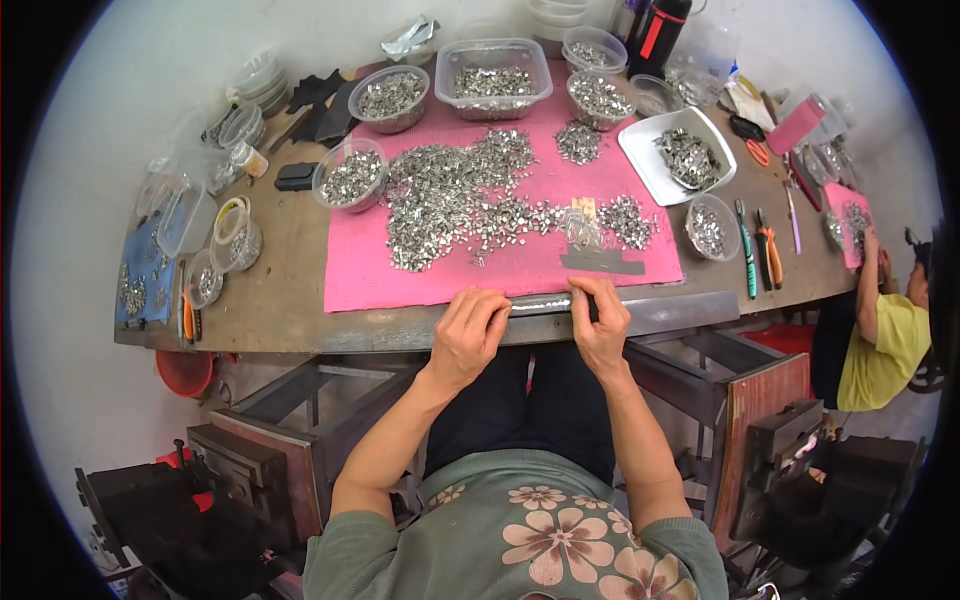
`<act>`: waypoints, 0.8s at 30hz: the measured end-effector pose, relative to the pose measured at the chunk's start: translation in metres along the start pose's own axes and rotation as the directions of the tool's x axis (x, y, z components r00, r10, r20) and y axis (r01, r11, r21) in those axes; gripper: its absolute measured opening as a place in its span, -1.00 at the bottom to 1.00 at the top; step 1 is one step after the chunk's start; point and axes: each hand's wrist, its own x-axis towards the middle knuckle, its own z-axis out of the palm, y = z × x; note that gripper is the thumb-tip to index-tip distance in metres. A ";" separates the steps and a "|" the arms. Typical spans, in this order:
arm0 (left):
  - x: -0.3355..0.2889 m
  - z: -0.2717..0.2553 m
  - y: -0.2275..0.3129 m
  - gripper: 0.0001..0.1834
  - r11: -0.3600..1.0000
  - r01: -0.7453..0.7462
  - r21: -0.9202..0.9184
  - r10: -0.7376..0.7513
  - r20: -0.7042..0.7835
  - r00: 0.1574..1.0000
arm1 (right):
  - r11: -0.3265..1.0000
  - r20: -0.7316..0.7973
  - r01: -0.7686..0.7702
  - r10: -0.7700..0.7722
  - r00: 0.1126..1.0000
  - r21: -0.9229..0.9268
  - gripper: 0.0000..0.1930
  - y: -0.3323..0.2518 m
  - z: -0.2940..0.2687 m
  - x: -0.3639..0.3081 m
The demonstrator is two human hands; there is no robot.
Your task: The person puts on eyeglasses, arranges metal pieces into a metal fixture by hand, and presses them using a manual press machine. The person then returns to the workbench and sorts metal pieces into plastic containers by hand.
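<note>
A narrow, shiny silver metal strip point(541, 304), which looks like a row of small links, stretches between my two hands at the table's front edge. The fingers of my left hand point(470, 332) are closed around its left end. At the other end my right hand point(600, 325) pinches it between thumb and fingers; the fingertips hide both ends. Just beyond lies a pink mat point(400, 288) with a broad spread of small silver metal pieces point(440, 205). A flat dark grey bar point(603, 263) rests on the mat ahead of my right hand.
Clear tubs of metal pieces point(350, 175) ring the mat, with a white tray point(640, 150) at the right. Further right lie a green-handled tool point(746, 255) and orange-handled pliers point(768, 255). A person in a yellow top point(885, 350) works at the far right. Heavy vises point(240, 465) flank me.
</note>
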 end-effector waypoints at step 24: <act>0.206 -0.084 -0.202 -0.59 0.915 0.271 0.300 -0.225 -0.177 0.958 | 0.998 0.044 -0.064 0.065 0.997 -0.018 -0.87 -0.009 -0.004 0.000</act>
